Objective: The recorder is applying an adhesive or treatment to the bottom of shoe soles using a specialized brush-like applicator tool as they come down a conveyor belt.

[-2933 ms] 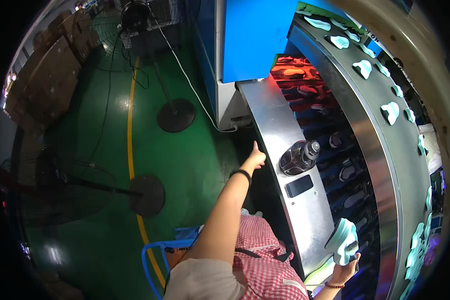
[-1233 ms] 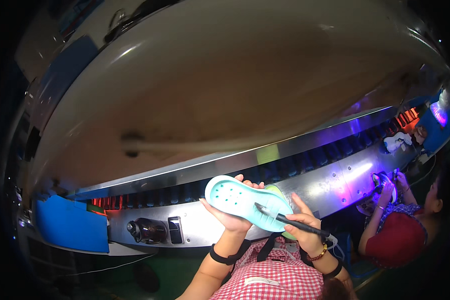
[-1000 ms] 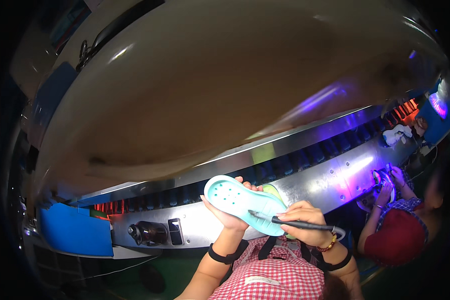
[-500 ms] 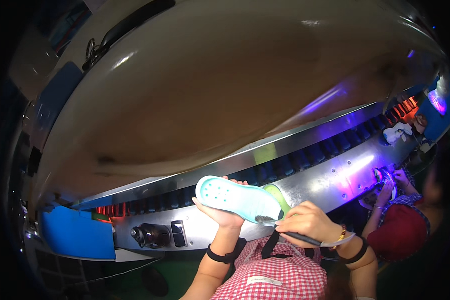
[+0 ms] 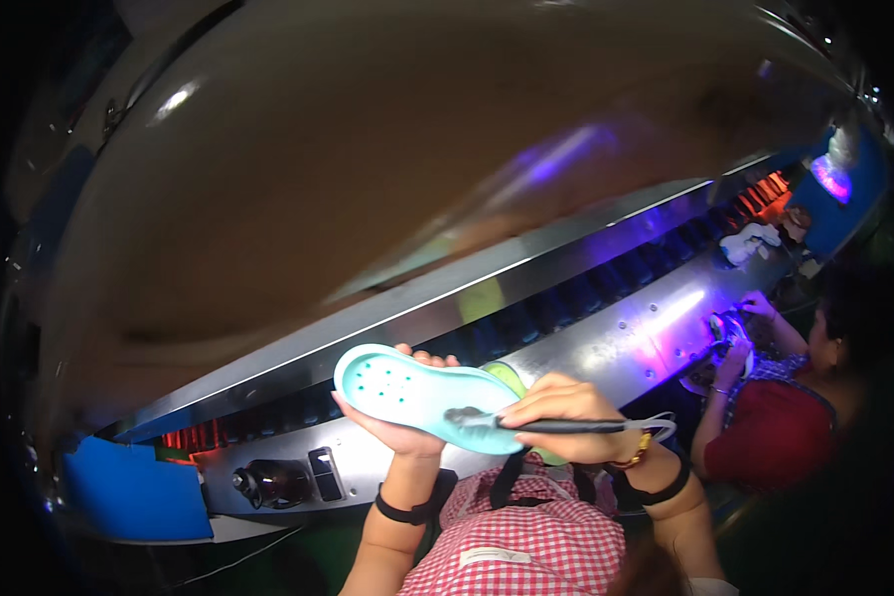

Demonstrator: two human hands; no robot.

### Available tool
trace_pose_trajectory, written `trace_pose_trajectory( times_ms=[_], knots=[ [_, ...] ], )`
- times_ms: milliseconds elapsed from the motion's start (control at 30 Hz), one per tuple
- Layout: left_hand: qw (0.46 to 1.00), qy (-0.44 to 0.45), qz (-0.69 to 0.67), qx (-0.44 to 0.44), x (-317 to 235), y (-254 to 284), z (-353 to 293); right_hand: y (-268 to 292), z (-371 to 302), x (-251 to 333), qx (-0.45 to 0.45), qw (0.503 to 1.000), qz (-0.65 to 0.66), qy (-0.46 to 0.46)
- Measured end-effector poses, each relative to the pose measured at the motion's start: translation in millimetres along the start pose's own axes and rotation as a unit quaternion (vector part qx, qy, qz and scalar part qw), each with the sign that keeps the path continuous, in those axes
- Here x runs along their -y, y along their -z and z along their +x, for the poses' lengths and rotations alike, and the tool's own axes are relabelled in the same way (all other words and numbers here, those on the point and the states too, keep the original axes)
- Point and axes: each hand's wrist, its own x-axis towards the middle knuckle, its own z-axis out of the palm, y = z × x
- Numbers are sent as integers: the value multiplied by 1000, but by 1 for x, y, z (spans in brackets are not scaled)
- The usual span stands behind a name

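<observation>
A light turquoise shoe sole (image 5: 422, 394) lies across my left hand (image 5: 399, 433), with a cluster of small holes at its left end. The fingers of that hand wrap its far edge and the thumb is at the left. My right hand (image 5: 569, 412) grips the black handle of a brush (image 5: 467, 416). Its dark bristles touch the upper face of the sole, toward the wider right part. Behind the sole and the right hand, a green rounded thing (image 5: 507, 375) is partly hidden, so its kind is unclear.
A metal bench (image 5: 596, 353) runs along a line of dark rollers (image 5: 536, 323). On its left stand a dark jug-like container (image 5: 276, 484) and a blue panel (image 5: 149, 487). To the right, a co-worker in a red garment (image 5: 775, 432) handles something under purple light.
The brush has moved from the near edge of the sole inward onto its upper face. The whole view has shifted, so hands and sole appear further left.
</observation>
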Motion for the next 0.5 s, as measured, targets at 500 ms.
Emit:
trace_pose_trajectory(
  times_ms=[500],
  knots=[
    [997, 16, 70, 12, -4, -18, 10, 17, -28, 6, 46, 987, 150, -21]
  ],
)
